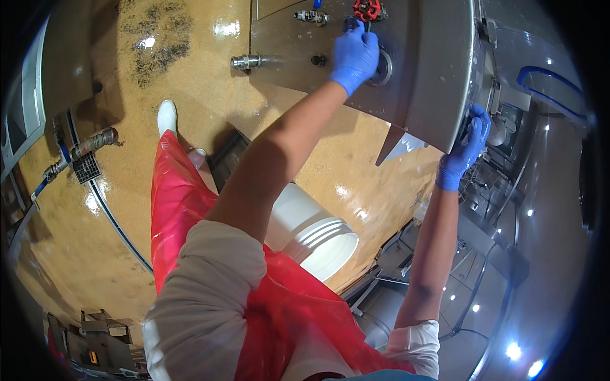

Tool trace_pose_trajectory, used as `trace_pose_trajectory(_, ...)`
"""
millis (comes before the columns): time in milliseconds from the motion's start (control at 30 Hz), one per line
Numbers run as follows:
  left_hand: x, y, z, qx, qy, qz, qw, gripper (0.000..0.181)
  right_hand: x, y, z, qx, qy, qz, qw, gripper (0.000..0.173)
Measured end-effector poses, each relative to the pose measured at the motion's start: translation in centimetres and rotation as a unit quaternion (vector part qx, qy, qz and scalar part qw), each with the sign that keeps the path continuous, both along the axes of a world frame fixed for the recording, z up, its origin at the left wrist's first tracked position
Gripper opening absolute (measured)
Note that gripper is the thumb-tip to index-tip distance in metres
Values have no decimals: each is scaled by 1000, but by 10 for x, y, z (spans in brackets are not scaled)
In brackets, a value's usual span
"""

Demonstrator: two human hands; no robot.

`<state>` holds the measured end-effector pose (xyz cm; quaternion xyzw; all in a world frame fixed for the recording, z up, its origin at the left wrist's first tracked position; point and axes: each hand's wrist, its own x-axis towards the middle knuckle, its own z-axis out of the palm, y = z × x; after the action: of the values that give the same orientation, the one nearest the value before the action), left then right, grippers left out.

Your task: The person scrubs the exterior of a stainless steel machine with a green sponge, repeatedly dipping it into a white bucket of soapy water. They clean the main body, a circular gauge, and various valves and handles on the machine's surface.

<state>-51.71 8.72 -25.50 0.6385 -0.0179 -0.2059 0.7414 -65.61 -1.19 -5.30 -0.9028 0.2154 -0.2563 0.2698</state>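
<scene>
The view is turned sideways, with the floor at left and ceiling lights at right. My left hand (355, 59), in a blue glove, is at the front panel of a stainless-steel machine (405, 100). Its fingers are curled near a dark fitting, just beside a red valve handwheel (367, 9); the hand hides what they touch. A round port (385, 68) shows partly behind it. My right hand (467, 143), also gloved in blue, bends around the machine's upper steel edge, and its fingertips are partly hidden.
A white bucket (310, 228) stands by my red apron (178, 200), near a dark crate (228, 155). A metal hose coupling (245, 62) and a blue-handled valve (312, 18) project from the machine. A drain grate (86, 167) and channel cross the wet floor.
</scene>
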Motion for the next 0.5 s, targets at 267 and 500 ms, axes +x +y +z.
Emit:
trace_pose_trajectory(267,6,5,16,-9,22,-100,995,54,-3,5,-1,13,-12,-21,1000,33)
trace_pose_trajectory(500,-34,-14,29,2,-161,58,985,61,-3,7,1,12,3,1,1000,33)
